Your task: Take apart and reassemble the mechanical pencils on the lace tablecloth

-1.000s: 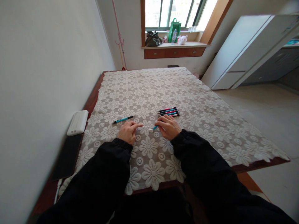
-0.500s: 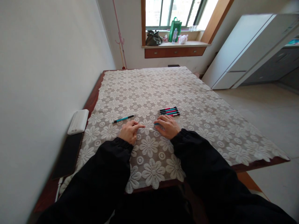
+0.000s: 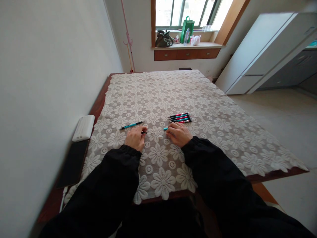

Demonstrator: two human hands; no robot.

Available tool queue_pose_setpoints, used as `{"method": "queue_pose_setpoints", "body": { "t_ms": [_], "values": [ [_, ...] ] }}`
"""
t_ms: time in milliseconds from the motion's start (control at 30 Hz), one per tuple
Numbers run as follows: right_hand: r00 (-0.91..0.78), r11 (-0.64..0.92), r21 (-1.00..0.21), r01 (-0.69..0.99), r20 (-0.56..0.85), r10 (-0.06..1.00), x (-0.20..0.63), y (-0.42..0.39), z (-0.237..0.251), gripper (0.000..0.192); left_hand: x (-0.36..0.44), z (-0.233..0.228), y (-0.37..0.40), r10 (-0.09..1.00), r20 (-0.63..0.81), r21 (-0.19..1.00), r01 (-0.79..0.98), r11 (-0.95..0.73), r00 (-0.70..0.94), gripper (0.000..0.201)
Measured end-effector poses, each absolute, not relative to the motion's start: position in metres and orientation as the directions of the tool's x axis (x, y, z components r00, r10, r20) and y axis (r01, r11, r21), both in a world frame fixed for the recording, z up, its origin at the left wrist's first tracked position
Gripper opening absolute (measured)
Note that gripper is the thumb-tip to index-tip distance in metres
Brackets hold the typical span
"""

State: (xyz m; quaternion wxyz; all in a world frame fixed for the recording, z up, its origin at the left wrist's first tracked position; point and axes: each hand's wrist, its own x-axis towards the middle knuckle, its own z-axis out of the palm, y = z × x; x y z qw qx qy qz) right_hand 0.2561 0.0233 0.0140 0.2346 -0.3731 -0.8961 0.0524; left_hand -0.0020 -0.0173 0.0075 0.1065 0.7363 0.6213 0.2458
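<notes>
A white box (image 3: 83,128) lies at the table's left edge, a lone teal pen (image 3: 131,125) beside it on the lace cloth (image 3: 198,99). The left hand (image 3: 135,138) pinches a thin refill (image 3: 155,133), and the right hand (image 3: 178,134) grips a teal barrel (image 3: 165,129), the two lined up end to end; behind lie bunched pens (image 3: 179,117)

Pen (image 3: 155,133) now stretched between hands

tablecloth (image 3: 198,99): white lace, openwork | table (image 3: 97,105): glossy wood | pens (image 3: 179,117): smooth plastic
</notes>
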Motion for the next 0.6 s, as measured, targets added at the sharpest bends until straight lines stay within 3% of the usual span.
{"method": "queue_pose_setpoints", "body": {
  "t_ms": [200, 367, 600],
  "values": [
    [-0.634, 0.749, -0.305, 0.588, 0.401, 0.662, 0.2537, 0.019, 0.0169, 0.009, -0.0045, 0.0051, -0.0143, 0.956, 0.247, 0.475, 0.84, -0.262, 0.159, 0.015],
    [-0.666, 0.767, -0.335, 0.547, 0.381, 0.641, 0.2521, 0.0177, 0.0166, 0.011, -0.0003, 0.0086, -0.0173, 0.931, 0.281, 0.495, 0.795, -0.35, 0.234, 0.016],
    [-0.692, 0.782, -0.323, 0.533, 0.364, 0.623, 0.2527, 0.0199, 0.0156, 0.013, 0.0012, 0.0117, -0.0188, 0.934, 0.231, 0.478, 0.804, -0.352, 0.271, 0.004]
  ]
}}
